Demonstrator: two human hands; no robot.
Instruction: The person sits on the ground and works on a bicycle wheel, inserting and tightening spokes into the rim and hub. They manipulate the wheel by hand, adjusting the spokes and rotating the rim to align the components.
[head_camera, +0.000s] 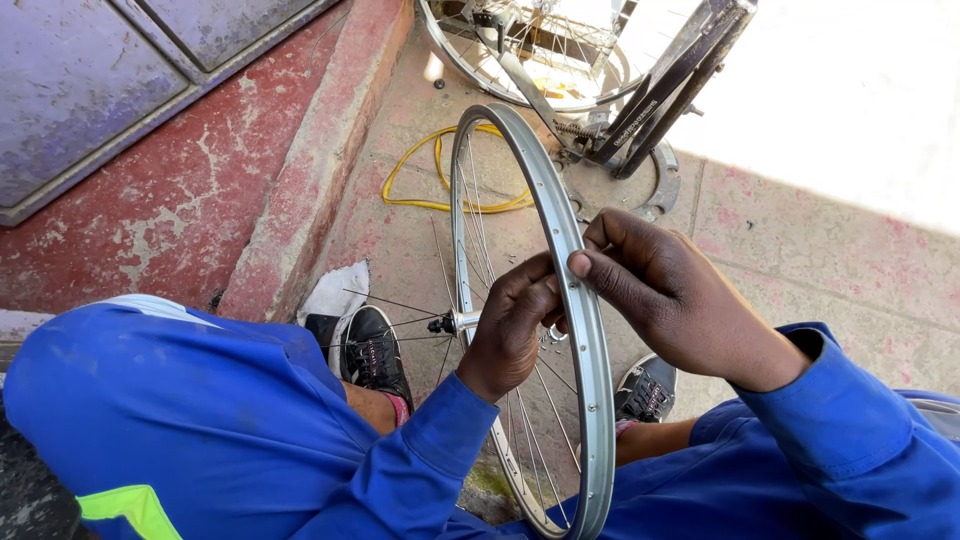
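Both hands pinch at one spot on the bare silver bicycle wheel rim with thin steel spokes (560, 230), which stands upright between the person's knees in blue overalls. The left hand (512, 325) reaches through the spokes from the hub side, fingers curled tight around something small at the rim's inner face; the right hand (665, 290) presses thumb and forefinger together on the rim's outer edge at about three o'clock of the wheel.

To do this well, it seems wise to keep the rim steady with the right hand while the left turns in small, even amounts, checking neighbouring spokes for matching tension.

What the left fingers hold is hidden behind the knuckles. The wheel's bottom is cut off by the frame. At twelve o'clock a second wheel with a dark frame (640, 90) is only partly visible, and a yellow cable loop (440, 190) lies on the red concrete floor (800, 250).
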